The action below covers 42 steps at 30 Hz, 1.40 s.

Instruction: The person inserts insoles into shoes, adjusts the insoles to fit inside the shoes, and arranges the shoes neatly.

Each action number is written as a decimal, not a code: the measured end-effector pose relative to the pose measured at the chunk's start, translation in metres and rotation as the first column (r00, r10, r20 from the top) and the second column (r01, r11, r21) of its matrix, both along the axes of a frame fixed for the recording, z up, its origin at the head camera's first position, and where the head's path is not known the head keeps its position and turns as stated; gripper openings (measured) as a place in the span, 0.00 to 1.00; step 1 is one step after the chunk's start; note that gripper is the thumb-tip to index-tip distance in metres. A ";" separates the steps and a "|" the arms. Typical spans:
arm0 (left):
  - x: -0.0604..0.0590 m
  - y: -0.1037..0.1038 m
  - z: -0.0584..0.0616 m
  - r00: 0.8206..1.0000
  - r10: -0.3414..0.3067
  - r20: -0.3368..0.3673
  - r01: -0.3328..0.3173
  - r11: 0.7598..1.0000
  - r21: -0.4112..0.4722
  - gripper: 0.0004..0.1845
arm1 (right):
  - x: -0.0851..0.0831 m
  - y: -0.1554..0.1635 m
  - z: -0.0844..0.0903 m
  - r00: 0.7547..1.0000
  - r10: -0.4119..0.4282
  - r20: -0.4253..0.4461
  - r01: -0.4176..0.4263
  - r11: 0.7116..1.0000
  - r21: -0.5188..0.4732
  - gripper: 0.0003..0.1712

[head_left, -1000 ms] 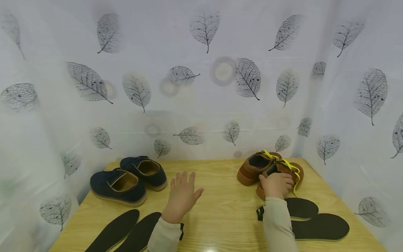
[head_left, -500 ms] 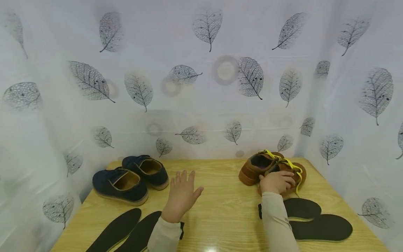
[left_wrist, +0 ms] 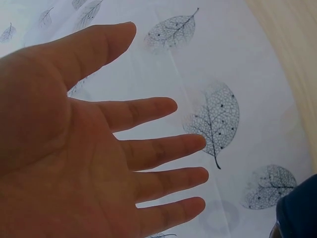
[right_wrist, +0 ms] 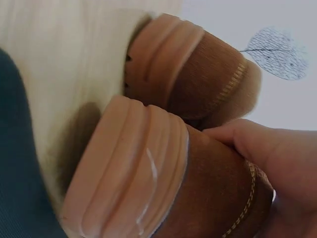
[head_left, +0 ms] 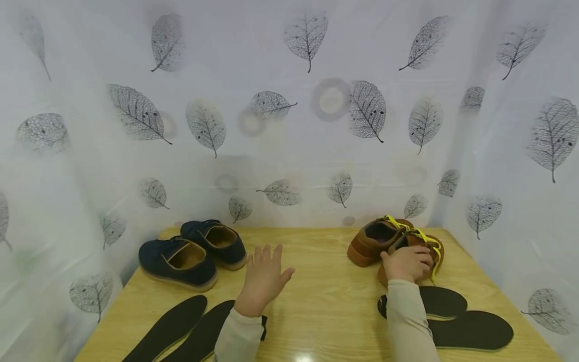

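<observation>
On the right of the head view, my right hand (head_left: 407, 264) is on the nearer brown shoe (right_wrist: 114, 173), gripping it at the heel. In the right wrist view the thumb lies along the heel's upper edge; the other fingertips are mostly hidden. Yellow laces (head_left: 427, 237) trail over this shoe. Its mate, another brown shoe (head_left: 362, 249), stands just behind it. Left of centre, my left hand (head_left: 261, 286) hovers with fingers spread, holding nothing. Nearest to it are two dark blue shoes, one in front (head_left: 178, 266) and one behind (head_left: 221, 246).
Two black insoles (head_left: 174, 322) lie at the table's front left, one partly behind the left sleeve. Two more black insoles (head_left: 472, 329) overlap by the right sleeve. The wooden table (head_left: 312, 281) is bordered by a white leaf-print curtain (head_left: 289, 141).
The whole scene has shifted slightly rightward in the head view. My right hand stays on the nearer brown shoe, its fingers slightly shifted. The left hand keeps its spread pose.
</observation>
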State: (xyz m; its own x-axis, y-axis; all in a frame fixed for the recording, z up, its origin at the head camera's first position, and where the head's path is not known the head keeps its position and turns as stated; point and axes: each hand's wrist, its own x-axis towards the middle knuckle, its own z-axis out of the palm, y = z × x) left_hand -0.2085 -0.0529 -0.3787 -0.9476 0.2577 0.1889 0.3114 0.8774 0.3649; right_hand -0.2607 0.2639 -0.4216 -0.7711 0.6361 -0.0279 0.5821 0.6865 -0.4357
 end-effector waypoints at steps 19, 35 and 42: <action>-0.001 0.001 0.003 1.000 -0.002 0.015 0.003 1.000 -0.028 0.32 | 0.018 -0.024 0.008 0.996 0.092 -0.016 -0.090 0.994 0.065 0.62; 0.000 0.002 0.007 0.999 -0.012 0.052 0.013 1.000 -0.014 0.32 | 0.035 -0.062 0.000 0.990 0.125 -0.060 -0.113 0.980 0.162 0.64; 0.002 0.003 0.008 0.998 -0.013 0.054 0.014 1.000 -0.018 0.32 | 0.049 -0.077 -0.003 0.979 0.177 -0.098 -0.149 0.958 0.244 0.65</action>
